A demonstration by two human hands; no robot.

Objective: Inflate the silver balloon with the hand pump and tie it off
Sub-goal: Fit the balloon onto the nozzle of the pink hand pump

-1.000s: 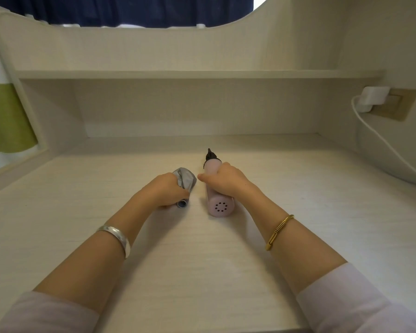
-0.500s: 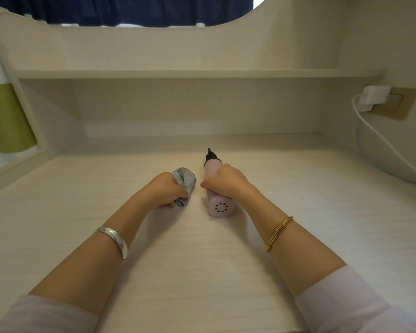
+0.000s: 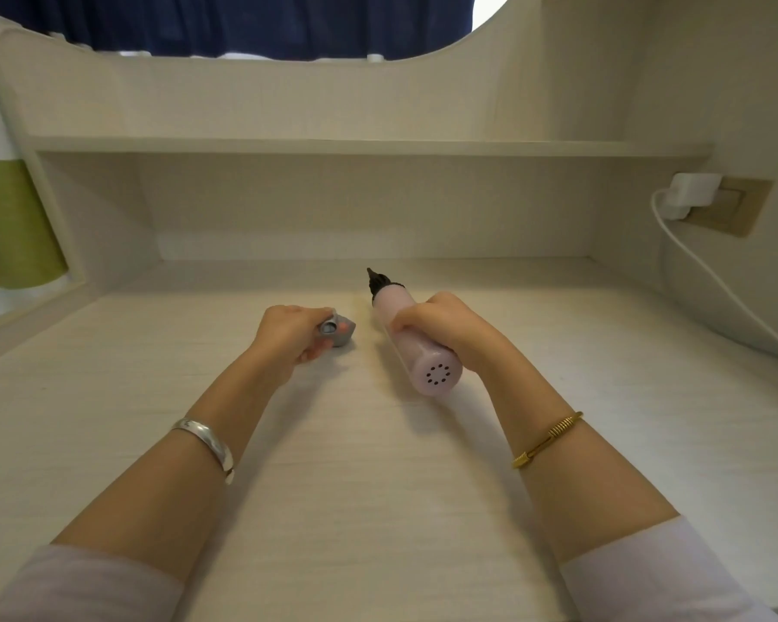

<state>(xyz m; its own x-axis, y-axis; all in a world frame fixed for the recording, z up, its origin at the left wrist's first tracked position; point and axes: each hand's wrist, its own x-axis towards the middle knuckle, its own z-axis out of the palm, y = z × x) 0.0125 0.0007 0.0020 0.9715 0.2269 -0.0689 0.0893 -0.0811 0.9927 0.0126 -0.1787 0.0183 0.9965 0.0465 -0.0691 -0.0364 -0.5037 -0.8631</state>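
Your left hand (image 3: 290, 334) is pinched on the limp silver balloon (image 3: 340, 335), its neck opening facing you, near the desk (image 3: 378, 487) centre. Your right hand (image 3: 441, 327) is wrapped around the pink hand pump (image 3: 412, 338) just beside it at 3 o'clock, black nozzle (image 3: 378, 280) pointing to 11 o'clock, clear of the balloon.

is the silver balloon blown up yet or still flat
Still flat. The silver balloon is a small crumpled wad in the left hand, its neck apart from the black nozzle of the pink hand pump.

left hand (image 3: 290, 332) fisted, right hand (image 3: 441, 325) clenched, forearms extended forward
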